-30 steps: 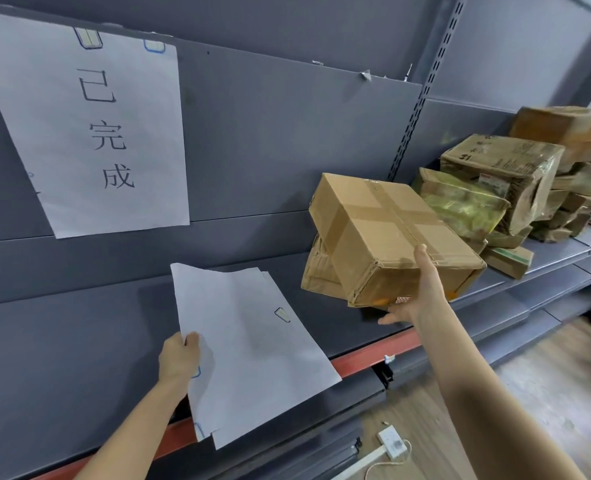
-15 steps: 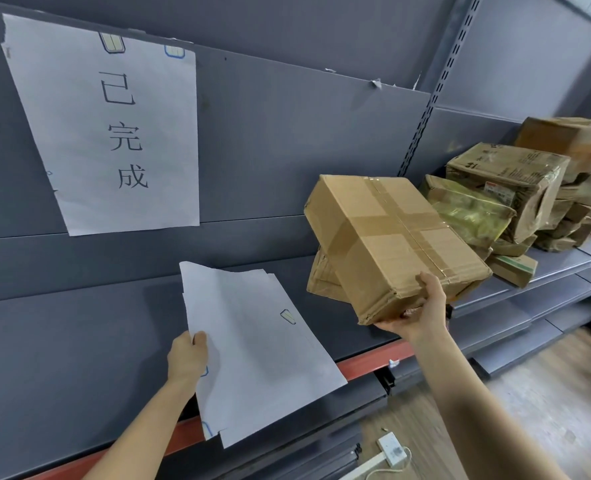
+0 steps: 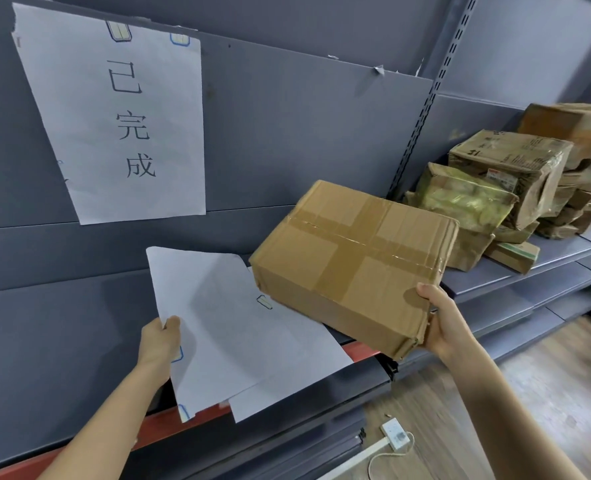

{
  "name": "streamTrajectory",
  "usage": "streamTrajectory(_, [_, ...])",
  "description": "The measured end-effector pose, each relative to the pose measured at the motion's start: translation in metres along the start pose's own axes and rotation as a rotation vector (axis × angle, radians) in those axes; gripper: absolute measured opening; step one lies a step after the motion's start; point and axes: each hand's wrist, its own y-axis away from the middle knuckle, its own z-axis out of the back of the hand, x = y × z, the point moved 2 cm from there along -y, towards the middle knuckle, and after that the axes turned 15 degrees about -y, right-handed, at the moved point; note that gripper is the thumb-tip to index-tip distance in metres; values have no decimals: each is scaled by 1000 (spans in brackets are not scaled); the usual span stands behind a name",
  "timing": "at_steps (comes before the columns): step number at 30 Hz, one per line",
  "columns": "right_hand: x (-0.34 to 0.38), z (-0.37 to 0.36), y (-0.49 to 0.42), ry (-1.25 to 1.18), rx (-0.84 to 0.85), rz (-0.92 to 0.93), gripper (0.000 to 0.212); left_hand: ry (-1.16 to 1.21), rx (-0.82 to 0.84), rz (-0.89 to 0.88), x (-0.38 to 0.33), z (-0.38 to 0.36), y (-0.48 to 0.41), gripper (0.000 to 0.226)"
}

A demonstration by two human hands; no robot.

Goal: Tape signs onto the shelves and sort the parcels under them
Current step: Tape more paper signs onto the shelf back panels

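Note:
A white paper sign [image 3: 121, 116] with three black characters is taped to the grey back panel of the shelf. My right hand [image 3: 443, 323] grips the near right corner of a taped brown cardboard box [image 3: 353, 261], which is tilted in the air above the shelf, with its left end over the loose sheets. My left hand [image 3: 161, 341] pinches the left edge of loose white sheets [image 3: 238, 334] with tape tabs on them; they overhang the shelf's red front edge [image 3: 360, 351].
A pile of worn brown parcels [image 3: 501, 188] lies on the grey shelf [image 3: 495, 275] to the right. A perforated upright [image 3: 436, 88] divides the shelf bays. A white power strip [image 3: 396, 436] with a cord lies on the wooden floor below.
My right hand has lifted the box off the parcel under it and carried it left and toward me, over the loose sheets. My left hand keeps its hold on the sheets.

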Motion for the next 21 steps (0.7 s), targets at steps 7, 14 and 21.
streamTrajectory(7, [-18, -24, 3, 29, 124, -36, 57, 1, -170, -50, 11, 58, 3, 18])
streamTrajectory(14, [-31, -51, -3, 5, 187, -135, 39, -35, -383, -57, 30, 119, 28, 34])
streamTrajectory(21, [-37, -75, -12, 180, 291, -164, 40, -53, -582, 54, 51, 158, 57, 30])
